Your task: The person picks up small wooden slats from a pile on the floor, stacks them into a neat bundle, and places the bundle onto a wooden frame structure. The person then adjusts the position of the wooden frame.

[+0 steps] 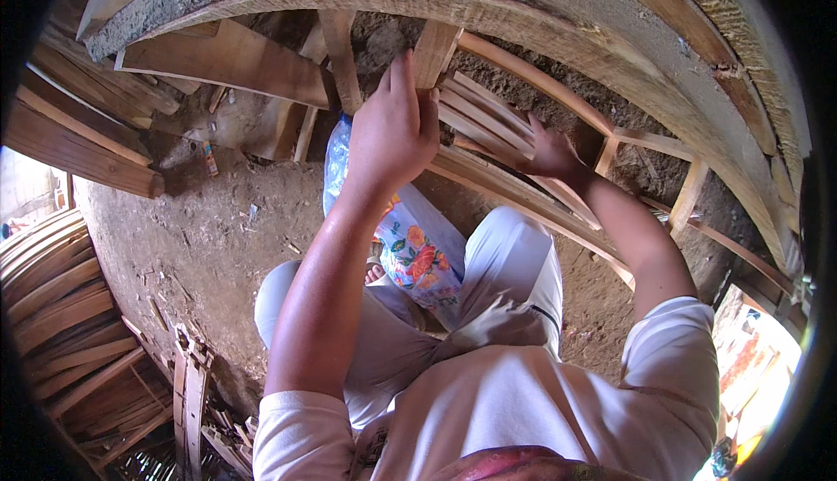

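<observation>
My left hand (pixel 397 128) is closed around the lower end of a short flat wooden piece (pixel 434 49), which stands up toward a thick curved beam (pixel 488 1). To the right, my right hand (pixel 551 151) grips a bundle of narrow wooden slats (pixel 488 115), its thumb side toward the beam. The slats run slantwise from near my left hand down to the right; the undersides of both grips are hidden. Below my left hand, a floral-printed plastic bag (pixel 423 259) hangs or lies between my knees; its contents do not show.
A light wooden frame (pixel 654 143) stands under the beam at right. Wide boards (pixel 231 67) lean at upper left. Stacked wood strips (pixel 65 307) fill the lower left beside a small wooden post (pixel 192 402). Scraps litter the dirt floor (pixel 174 228).
</observation>
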